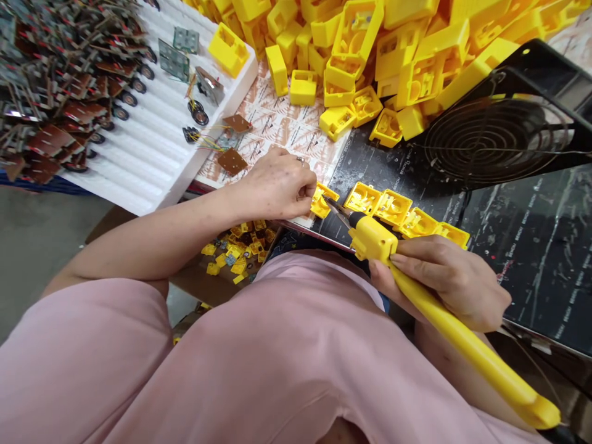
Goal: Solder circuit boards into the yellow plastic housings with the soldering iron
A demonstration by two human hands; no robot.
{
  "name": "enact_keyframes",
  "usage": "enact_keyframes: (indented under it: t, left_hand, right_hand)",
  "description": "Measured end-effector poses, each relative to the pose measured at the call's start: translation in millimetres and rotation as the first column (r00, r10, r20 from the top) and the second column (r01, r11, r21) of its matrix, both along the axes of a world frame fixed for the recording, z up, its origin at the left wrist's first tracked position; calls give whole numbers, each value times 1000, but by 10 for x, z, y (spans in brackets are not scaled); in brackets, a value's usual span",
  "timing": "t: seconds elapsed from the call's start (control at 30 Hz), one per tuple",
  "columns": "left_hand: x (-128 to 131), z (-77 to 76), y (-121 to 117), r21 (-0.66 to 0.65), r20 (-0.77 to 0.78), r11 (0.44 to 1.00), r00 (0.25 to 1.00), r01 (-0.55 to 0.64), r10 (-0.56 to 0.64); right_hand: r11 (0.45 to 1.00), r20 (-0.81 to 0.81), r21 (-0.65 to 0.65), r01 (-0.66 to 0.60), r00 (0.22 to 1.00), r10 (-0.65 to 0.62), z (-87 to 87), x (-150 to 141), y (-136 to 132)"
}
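My left hand [280,185] is closed, its fingertips at the edge of a small open yellow plastic housing [324,200] by the table's front edge. My right hand [448,280] is wrapped round a long yellow-handled tool that looks like a soldering iron [374,237]. The iron's thin metal tip reaches down-left into the housing by my left fingers; exact contact cannot be made out. To the right, a row of several similar open housings [393,206] lies on the black mat, partly behind the tool and my right hand.
A black fan [494,135] stands at the right. Yellow housings [351,37] are heaped at the back. A white foam tray [157,148] at the left carries piled circuit boards [60,105]. Wired boards [231,161] lie beside it. Below the table edge are small yellow parts [238,250].
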State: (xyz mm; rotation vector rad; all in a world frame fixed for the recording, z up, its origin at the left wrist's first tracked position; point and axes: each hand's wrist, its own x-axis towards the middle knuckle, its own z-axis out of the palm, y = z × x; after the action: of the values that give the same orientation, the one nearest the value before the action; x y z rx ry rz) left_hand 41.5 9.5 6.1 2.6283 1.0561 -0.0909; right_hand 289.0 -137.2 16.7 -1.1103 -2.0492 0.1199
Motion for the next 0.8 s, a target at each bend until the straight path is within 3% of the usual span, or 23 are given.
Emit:
enact_keyframes:
  t: [0.1,0.17,0.3,0.4,0.53,0.63,0.8]
  left_hand:
    - [-50,10,4,-58,76,997,996,-41,46]
    - [-138,14,7,-145,176,983,975,-113,138]
    - [-339,-59,-18,-301,358,917,861,-260,362]
    - [-380,-177,-71,-325,404,903,823,-280,400]
    - [-290,-241,-136,-262,446,911,798,-317,406]
    - [-186,-213,-162,-150,410,947,854,-284,321]
    - [-49,-269,-195,41,343,960,906,-278,248]
  right_hand:
    - [999,-28,25,40,999,-40,-40,-62,-10]
    - [993,-44,20,114,993,-113,-97,-93,-39]
    - [972,-130,61,228,967,-219,-240,-79,-79]
    - [966,-147,67,248,960,-237,-294,-41,-77]
    - [956,-207,48,291,939,-275,-288,-44,-86]
    - [943,-268,32,331,912,-311,-309,-64,-95]
    - [965,-279,93,246,936,-212,-368,-70,-59]
